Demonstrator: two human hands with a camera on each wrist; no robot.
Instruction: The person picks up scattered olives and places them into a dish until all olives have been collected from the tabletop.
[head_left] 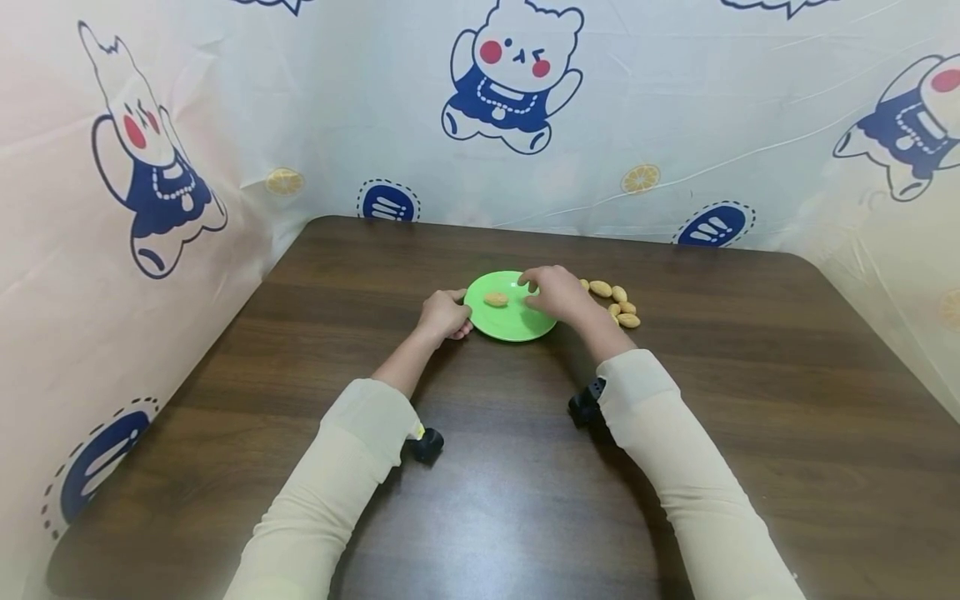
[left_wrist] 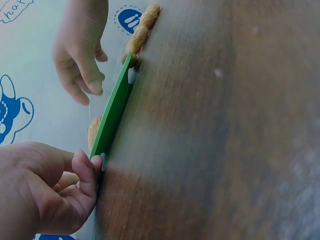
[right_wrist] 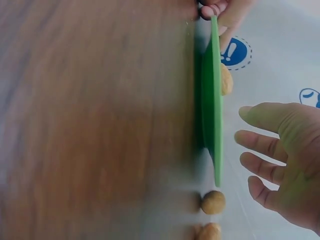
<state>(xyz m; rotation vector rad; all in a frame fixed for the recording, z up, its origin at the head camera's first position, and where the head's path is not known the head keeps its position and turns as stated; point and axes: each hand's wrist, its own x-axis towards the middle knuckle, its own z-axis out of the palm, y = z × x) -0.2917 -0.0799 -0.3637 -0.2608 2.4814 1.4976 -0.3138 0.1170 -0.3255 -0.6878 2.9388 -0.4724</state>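
We list, on the far half of the table [head_left: 510,475]: one plate [head_left: 512,330]; on it, left of centre, one peanut [head_left: 496,299]; at the plate's left rim, the left hand [head_left: 443,315]; over its right side, the right hand [head_left: 558,293]; farther right, loose peanuts [head_left: 627,308]; behind the far edge, a backdrop [head_left: 375,100].

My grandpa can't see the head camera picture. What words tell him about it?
A person's left hand holds a green plate with one peanut on it, while the empty right hand hovers over the plate's right side. More peanuts lie on the brown table to the right, with a cartoon sheet behind.
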